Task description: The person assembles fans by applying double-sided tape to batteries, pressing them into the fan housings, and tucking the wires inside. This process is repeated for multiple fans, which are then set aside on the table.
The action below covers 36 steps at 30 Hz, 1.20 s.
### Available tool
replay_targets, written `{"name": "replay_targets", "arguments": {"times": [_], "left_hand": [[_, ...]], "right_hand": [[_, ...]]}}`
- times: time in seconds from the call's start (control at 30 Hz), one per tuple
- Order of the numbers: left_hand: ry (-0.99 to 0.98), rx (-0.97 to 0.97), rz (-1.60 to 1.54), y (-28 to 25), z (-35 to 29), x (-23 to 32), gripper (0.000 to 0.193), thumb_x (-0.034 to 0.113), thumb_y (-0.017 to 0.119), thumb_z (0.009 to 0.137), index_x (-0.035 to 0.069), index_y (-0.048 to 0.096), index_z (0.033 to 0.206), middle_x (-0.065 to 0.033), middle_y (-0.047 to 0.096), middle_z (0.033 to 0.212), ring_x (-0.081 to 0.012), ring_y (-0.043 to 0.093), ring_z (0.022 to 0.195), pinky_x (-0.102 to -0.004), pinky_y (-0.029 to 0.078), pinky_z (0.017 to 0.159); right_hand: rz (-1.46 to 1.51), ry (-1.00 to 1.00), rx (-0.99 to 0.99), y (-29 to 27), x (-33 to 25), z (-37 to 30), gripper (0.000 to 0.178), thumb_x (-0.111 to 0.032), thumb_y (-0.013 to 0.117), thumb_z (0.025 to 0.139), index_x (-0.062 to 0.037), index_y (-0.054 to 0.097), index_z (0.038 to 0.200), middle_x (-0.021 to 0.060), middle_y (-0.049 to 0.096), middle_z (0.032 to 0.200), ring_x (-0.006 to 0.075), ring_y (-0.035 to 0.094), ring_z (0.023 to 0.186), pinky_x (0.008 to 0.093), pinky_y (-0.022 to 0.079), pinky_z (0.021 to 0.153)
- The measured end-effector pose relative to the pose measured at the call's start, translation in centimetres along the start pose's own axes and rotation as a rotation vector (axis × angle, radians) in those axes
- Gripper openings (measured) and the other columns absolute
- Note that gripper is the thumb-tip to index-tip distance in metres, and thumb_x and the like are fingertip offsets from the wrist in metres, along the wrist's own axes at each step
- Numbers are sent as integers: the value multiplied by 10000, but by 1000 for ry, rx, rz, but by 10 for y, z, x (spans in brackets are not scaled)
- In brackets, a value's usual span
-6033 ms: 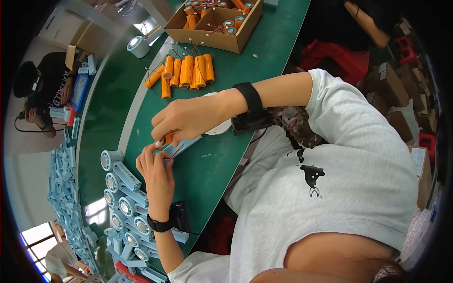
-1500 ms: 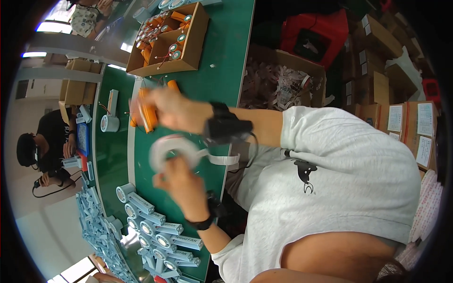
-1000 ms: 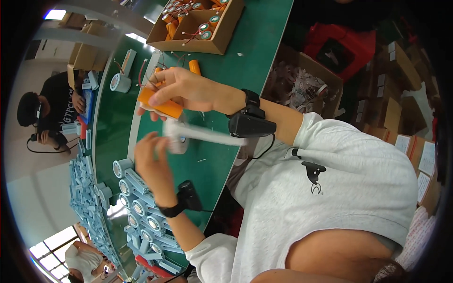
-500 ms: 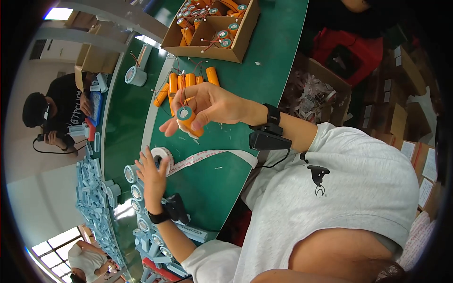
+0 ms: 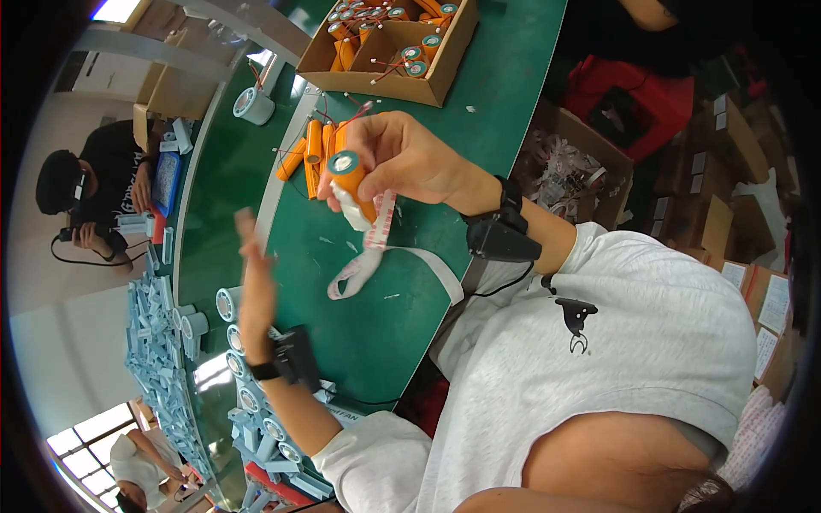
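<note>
My right hand (image 5: pixel 412 167) pinches an orange cylindrical battery pack (image 5: pixel 366 190) with a teal end, held tilted above the green table. White sticky-looking material (image 5: pixel 351 212) clings to its side. From beneath the pack hangs a white strip with red print (image 5: pixel 376 232), which curls into a loop on the table and runs on to the near edge. My left hand (image 5: pixel 258 299) is lifted by the round grey-blue cylinders (image 5: pixel 229 305); it is motion-blurred, its fingers stretched and holding nothing. More orange battery packs (image 5: pixel 292 161) with thin wires lie beyond my right hand.
A divided cardboard box (image 5: pixel 386 89) of wired packs stands on the table. Light-blue plastic parts (image 5: pixel 158 346) are heaped at the far left. A person (image 5: pixel 115 171) works across the table. A box of white scraps (image 5: pixel 560 167) and a red stool (image 5: pixel 676 107) are beside it.
My left hand has come away from the white roll and moved left. The printed strip, earlier stretched from the roll, now dangles from the pack and loops on the table.
</note>
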State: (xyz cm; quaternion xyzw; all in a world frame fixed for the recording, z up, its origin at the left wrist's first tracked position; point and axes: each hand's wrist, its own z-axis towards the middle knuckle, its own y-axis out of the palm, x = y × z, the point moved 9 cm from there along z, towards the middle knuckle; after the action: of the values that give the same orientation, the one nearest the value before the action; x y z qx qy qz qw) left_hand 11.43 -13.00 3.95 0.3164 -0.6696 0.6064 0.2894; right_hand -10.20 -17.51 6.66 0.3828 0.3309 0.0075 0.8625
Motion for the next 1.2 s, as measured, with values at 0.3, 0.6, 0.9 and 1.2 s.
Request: {"name": "replay_targets", "arguments": {"times": [0.3,0.6,0.9,1.2], "left_hand": [[-190,-81,603,-102,-16,-104,677,384,709,668,42,459,1196,-98,607,774,-239,555,611,-370,411,536],[111,307,676,2,-70,16,419,162,688,709,42,536,1081,-184,508,1088,-326,455,1014,-397,380,837],[292,130,758,34,-64,26,291,58,610,731,42,550,1015,-138,481,1124,-319,391,1095,-427,316,927],[362,221,572,32,-66,35,106,28,566,752,5,532,850,-119,511,1024,-291,426,1019,-388,349,846]], "right_hand": [[-363,-40,-207,36,-30,6,283,79,649,639,3,565,898,117,604,908,215,594,882,280,474,767],[-880,81,-315,55,1,33,252,-28,706,622,-25,581,841,13,592,877,94,568,764,230,466,721],[-902,43,-457,77,36,47,218,-42,685,623,-32,580,813,5,608,803,95,576,741,226,468,669],[-1050,-1,-504,70,73,36,108,-44,625,621,6,542,668,91,591,648,194,576,606,288,438,560]]}}
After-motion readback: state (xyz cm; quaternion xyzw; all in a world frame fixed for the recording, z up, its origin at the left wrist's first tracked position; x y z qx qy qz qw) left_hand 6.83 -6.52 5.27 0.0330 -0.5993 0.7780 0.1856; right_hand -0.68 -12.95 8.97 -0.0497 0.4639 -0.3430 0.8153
